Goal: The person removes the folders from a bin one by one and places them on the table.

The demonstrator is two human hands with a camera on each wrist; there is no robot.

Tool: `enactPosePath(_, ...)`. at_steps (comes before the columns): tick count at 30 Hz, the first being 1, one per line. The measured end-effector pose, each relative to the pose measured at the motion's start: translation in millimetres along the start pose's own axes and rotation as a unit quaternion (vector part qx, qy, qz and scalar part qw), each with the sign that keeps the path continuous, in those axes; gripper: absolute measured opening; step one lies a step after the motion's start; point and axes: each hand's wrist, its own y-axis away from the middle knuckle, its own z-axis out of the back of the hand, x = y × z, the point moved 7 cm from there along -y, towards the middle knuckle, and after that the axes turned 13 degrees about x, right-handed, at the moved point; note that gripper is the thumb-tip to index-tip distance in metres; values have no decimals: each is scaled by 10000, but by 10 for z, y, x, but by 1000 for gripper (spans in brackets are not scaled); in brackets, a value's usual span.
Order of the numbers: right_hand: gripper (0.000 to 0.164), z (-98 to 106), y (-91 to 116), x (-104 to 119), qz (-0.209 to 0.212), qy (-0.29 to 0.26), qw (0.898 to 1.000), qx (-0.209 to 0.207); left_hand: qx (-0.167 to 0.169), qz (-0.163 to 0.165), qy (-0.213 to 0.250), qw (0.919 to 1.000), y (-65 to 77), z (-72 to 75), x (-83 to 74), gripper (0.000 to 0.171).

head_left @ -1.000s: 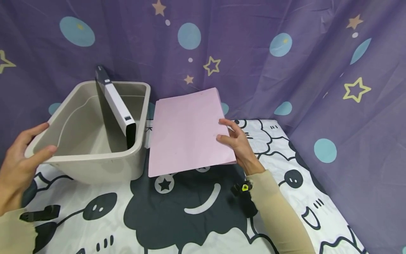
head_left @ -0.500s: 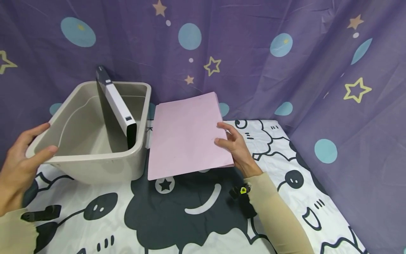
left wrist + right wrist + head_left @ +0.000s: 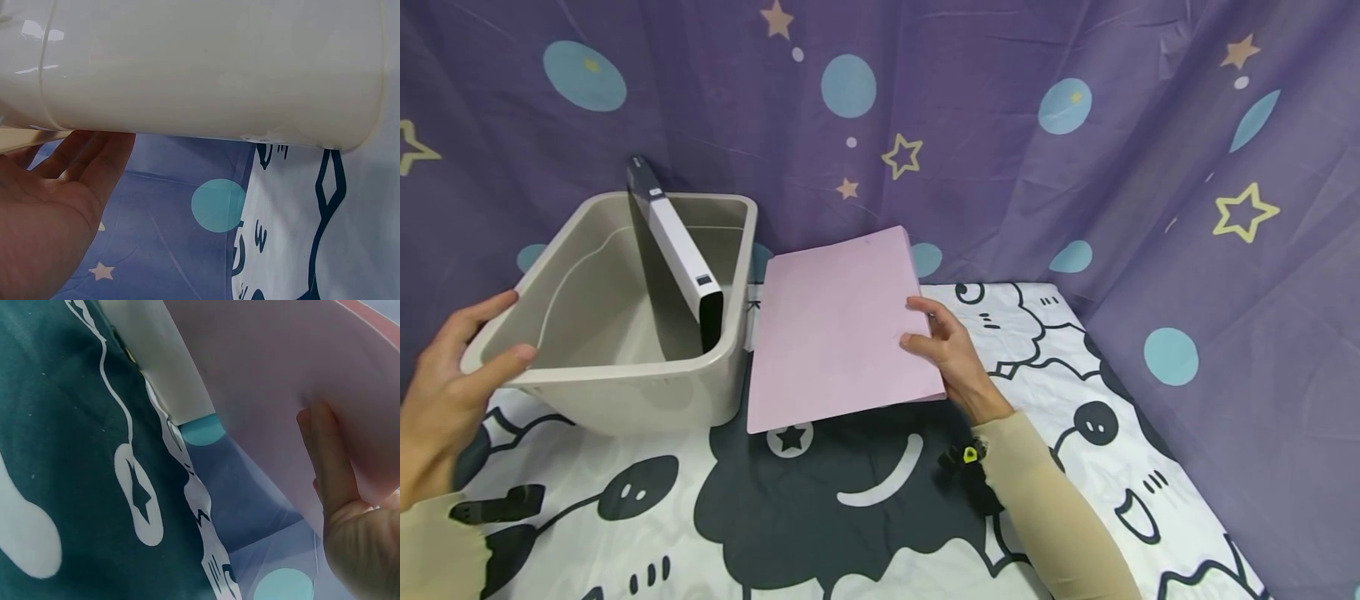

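Slightly lower in the head view than a second ago, and closer to the left hand (image 3: 452, 375), sits the pink folder (image 3: 842, 333), along with the right hand (image 3: 955, 358). Beyond both hands hangs a purple curtain (image 3: 985, 167); beneath them spreads a patterned sheet (image 3: 820, 579). Just right of the left hand stands a beige bin (image 3: 617, 372) — that hand grips its rim. Between bin and right hand is the folder, its right edge grasped by that hand. Inside the bin, between the hands, a black-and-white binder (image 3: 681, 250) leans.
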Motion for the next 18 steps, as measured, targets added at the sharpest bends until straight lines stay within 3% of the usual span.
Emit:
enactPosePath(7,59,-37,18,-92,-201,-104,9997,40,102,-196,761,9969,-10,-8,9,70)
enactPosePath(16,58,-70,15,-143,-279,-266,9992,82,39,-19,207,9998,0,-5,6,70)
enactPosePath(18,58,-71,12,-148,-298,-259,9992,80,35,-32,313,9995,4,-6,9,70)
